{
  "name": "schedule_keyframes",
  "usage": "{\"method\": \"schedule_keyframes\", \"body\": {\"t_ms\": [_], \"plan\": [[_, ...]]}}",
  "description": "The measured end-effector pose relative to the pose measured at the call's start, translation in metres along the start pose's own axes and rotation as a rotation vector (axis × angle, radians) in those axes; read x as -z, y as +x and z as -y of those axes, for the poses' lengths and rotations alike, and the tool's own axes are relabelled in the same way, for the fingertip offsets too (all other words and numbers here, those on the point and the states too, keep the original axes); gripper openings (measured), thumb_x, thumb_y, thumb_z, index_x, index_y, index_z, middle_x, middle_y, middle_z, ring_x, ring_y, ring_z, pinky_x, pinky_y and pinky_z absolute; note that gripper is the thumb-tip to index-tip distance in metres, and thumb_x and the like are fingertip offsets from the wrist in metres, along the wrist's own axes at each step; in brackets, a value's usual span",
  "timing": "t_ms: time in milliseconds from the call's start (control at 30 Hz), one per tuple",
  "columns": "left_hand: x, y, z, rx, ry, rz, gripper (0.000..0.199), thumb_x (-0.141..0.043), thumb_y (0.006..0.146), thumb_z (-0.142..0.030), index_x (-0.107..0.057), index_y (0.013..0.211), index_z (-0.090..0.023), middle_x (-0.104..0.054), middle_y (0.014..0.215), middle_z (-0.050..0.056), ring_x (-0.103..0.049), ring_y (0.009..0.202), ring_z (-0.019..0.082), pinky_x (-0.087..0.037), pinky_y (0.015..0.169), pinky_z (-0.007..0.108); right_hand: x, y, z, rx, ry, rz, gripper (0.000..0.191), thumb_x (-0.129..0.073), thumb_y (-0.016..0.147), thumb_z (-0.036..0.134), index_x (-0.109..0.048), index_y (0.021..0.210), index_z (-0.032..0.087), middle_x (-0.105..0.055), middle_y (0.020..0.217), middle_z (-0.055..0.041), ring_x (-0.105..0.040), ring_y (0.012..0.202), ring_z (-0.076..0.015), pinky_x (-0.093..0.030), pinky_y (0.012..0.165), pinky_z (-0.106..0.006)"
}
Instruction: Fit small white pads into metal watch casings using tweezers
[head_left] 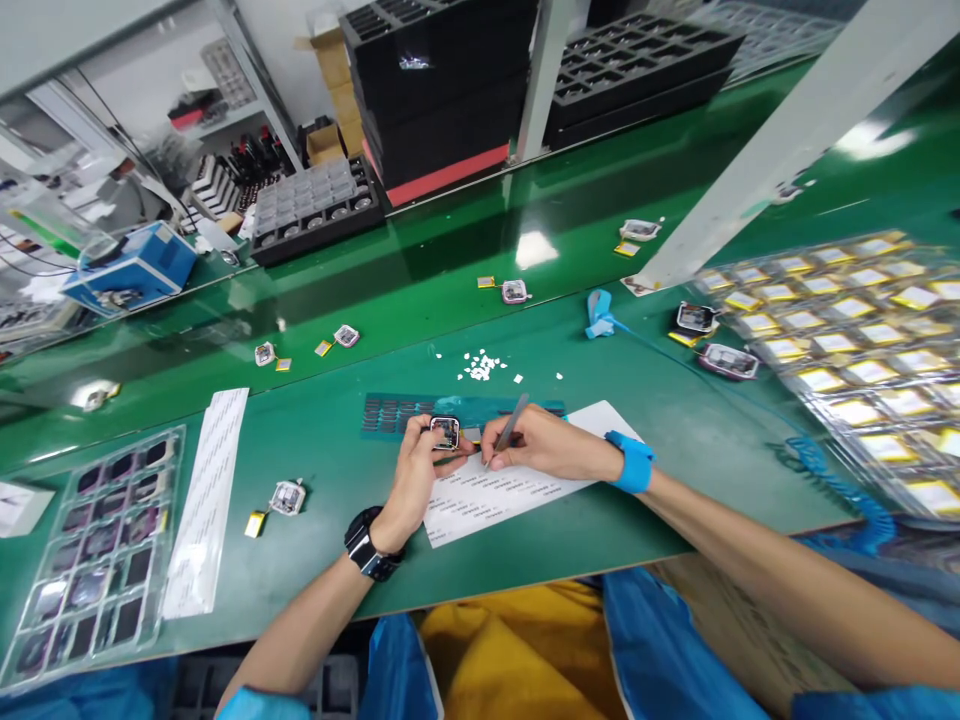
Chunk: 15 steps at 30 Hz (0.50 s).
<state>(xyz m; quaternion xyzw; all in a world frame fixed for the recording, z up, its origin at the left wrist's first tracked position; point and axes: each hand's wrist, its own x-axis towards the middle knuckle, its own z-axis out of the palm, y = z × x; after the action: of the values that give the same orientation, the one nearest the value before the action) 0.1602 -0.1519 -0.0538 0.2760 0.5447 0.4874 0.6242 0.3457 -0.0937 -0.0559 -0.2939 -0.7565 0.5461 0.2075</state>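
My left hand (415, 478) holds a small square watch case (445, 432) by its edges, just above a white label sheet (495, 490) on the green bench. My right hand (534, 445) grips grey tweezers (511, 424) like a pen, with the tips pointing down at the sheet right beside the case. A blue wrist strap (631, 461) is on my right wrist and a black watch (370, 545) on my left. A teal strip of small dark parts (397, 413) lies just behind my hands.
A clear tray of dark screens (94, 555) and a long white strip (206, 495) lie at the left. One case with a yellow battery (279, 502) sits near them. Trays of yellow-tagged parts (847, 340) fill the right. More cases rest on the conveyor (420, 270). White scraps (480, 366) lie ahead.
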Motion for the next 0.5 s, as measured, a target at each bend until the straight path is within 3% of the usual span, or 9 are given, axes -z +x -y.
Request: {"method": "schedule_keyframes", "body": {"t_ms": [167, 400, 500], "plan": [[-0.001, 0.000, 0.000, -0.007, 0.015, -0.034, 0.023, -0.060, 0.076, -0.029, -0.044, 0.092, -0.024, -0.071, 0.075, -0.003, -0.073, 0.072, 0.018, -0.058, 0.078, 0.035, -0.003, 0.002, 0.000, -0.022, 0.022, -0.019, 0.020, -0.074, 0.079, 0.040, -0.068, 0.076, 0.021, -0.069, 0.066, 0.0021, -0.064, 0.063, -0.0164, -0.045, 0.057, -0.026], [0.000, -0.004, -0.003, -0.015, 0.035, 0.004, 0.020, -0.057, 0.078, -0.025, -0.045, 0.094, -0.023, -0.074, 0.078, 0.000, -0.074, 0.081, 0.019, -0.056, 0.083, 0.037, 0.005, -0.001, 0.005, -0.008, 0.159, 0.009, 0.041, -0.074, 0.076, 0.058, -0.060, 0.076, 0.019, -0.069, 0.069, -0.0015, -0.069, 0.068, -0.0178, -0.052, 0.058, -0.027], [-0.002, -0.008, -0.009, -0.051, 0.000, 0.053, 0.033, -0.058, 0.079, -0.025, -0.047, 0.110, -0.023, -0.076, 0.085, 0.002, -0.075, 0.084, 0.020, -0.057, 0.078, 0.035, -0.001, -0.008, 0.014, -0.014, 0.249, -0.163, 0.044, -0.074, 0.076, 0.061, -0.057, 0.082, 0.020, -0.070, 0.072, -0.0024, -0.071, 0.070, -0.0192, -0.055, 0.060, -0.029]]}}
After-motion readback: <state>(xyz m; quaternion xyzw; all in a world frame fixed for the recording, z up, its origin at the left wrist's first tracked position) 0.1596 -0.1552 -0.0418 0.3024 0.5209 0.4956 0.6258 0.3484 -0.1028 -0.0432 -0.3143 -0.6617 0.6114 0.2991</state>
